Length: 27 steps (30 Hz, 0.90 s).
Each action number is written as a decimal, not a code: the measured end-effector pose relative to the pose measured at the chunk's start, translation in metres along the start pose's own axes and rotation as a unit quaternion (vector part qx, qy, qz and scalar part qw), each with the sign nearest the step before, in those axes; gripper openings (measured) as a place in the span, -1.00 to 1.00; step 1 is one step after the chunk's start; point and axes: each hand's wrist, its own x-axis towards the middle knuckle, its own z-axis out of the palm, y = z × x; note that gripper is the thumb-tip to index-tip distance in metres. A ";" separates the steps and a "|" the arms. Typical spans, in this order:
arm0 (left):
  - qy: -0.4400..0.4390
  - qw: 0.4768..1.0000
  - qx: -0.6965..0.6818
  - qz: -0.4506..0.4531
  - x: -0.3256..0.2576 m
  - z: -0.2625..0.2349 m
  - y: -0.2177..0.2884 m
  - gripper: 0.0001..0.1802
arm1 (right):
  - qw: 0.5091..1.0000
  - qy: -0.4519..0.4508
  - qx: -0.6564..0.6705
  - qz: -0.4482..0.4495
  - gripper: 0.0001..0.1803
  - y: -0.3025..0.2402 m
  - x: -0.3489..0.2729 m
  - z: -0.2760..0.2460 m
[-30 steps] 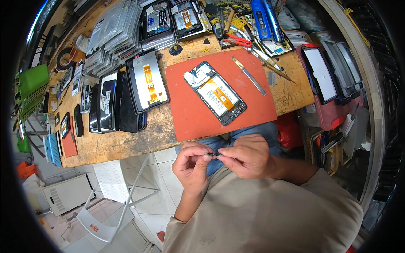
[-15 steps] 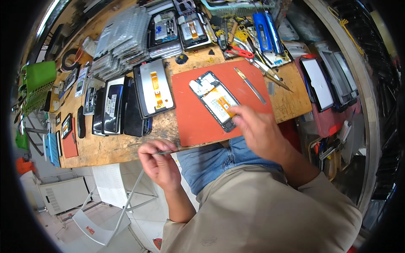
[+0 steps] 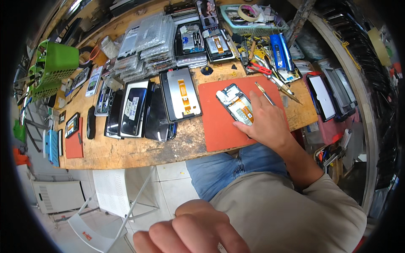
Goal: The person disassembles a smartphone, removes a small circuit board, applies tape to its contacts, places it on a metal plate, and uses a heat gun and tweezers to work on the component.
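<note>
An opened phone [image 3: 237, 109] lies slanted on the red mat [image 3: 217, 133], its battery and orange ribbon cable exposed. My right hand [image 3: 270, 122] reaches across its lower half, thumb at the left edge and fingers along the right side; the palm hides the phone's bottom end. Close to the camera at the lower edge, my left hand [image 3: 190, 232] is curled with knuckles up. Whatever lies within its fingers is hidden. A slim metal hand tool [image 3: 261, 90] rests on the mat just beyond my right fingers.
Left of the mat are a screen panel [image 3: 181, 95] with orange flex cable and several phones [image 3: 134, 109]. Bubble-wrapped packs [image 3: 147, 46] are piled behind. Pliers [image 3: 261, 68] and blue cylindrical tools [image 3: 280, 52] lie at the back right. A white folding chair [image 3: 112, 189] stands below left.
My left hand has come down from the bench edge toward the camera; the thin dark piece it held is out of sight. My right hand has spread across the phone. The view has shifted.
</note>
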 end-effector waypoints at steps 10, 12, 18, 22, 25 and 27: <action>0.355 0.563 0.709 -0.233 -0.027 -0.135 0.044 -0.84 | 0.992 -0.073 0.098 -0.029 -0.41 0.028 0.029 -0.004; 0.219 0.521 0.792 -0.231 -0.033 -0.146 0.052 -0.80 | 0.964 -0.140 0.227 0.007 -0.56 0.038 0.038 -0.002; 0.115 0.349 0.866 -0.338 -0.018 -0.149 0.031 -0.57 | 0.809 -0.183 0.551 0.095 -0.77 0.047 0.054 0.019; 0.094 0.263 0.881 -0.382 -0.011 -0.160 0.014 -0.49 | 0.675 -0.196 0.704 0.106 -0.80 0.042 0.062 0.020; 0.078 0.251 0.879 -0.397 -0.010 -0.166 0.016 -0.56 | 0.644 -0.188 0.738 0.077 -0.85 0.028 0.069 0.021; 0.036 0.272 0.886 -0.375 -0.010 -0.165 0.022 -0.60 | 0.635 -0.195 0.745 0.065 -0.87 0.018 0.074 0.020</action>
